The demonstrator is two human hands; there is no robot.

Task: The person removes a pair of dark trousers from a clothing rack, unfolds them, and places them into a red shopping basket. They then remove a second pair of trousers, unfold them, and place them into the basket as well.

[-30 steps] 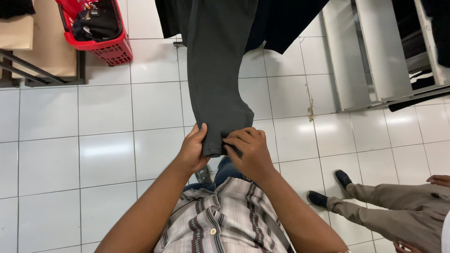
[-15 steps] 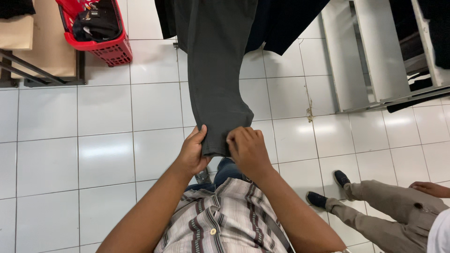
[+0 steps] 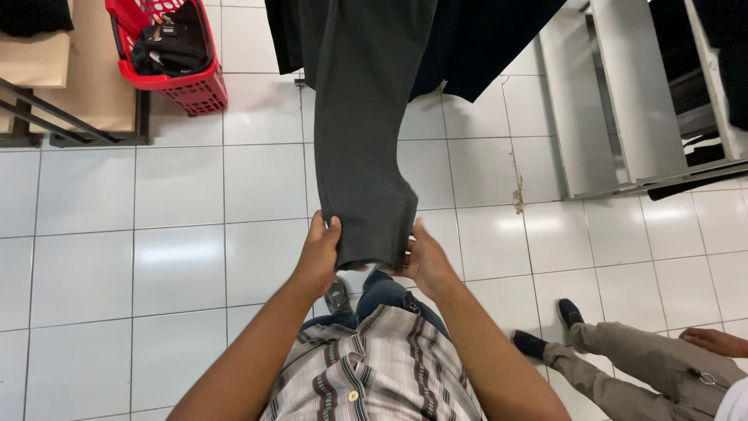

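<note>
A dark grey trouser leg point(image 3: 362, 140) hangs down from the top of the view over a white tiled floor. My left hand point(image 3: 319, 253) grips the left corner of its hem, thumb on the cloth. My right hand point(image 3: 425, 261) holds the right corner of the hem, fingers partly behind the fabric. Both hands hold the hem spread out flat between them. Below them I see my striped shirt point(image 3: 374, 370) and blue jeans.
A red shopping basket point(image 3: 175, 54) with dark clothes stands at upper left beside a wooden platform point(image 3: 74, 86). Dark garments point(image 3: 483, 39) hang behind the trousers. A white rack base point(image 3: 623, 117) is at right. Another person's legs point(image 3: 623, 366) and hand point(image 3: 713, 341) are at lower right.
My hands have moved apart along the hem, spreading it wider. The other person's legs and hand at lower right have shifted slightly.
</note>
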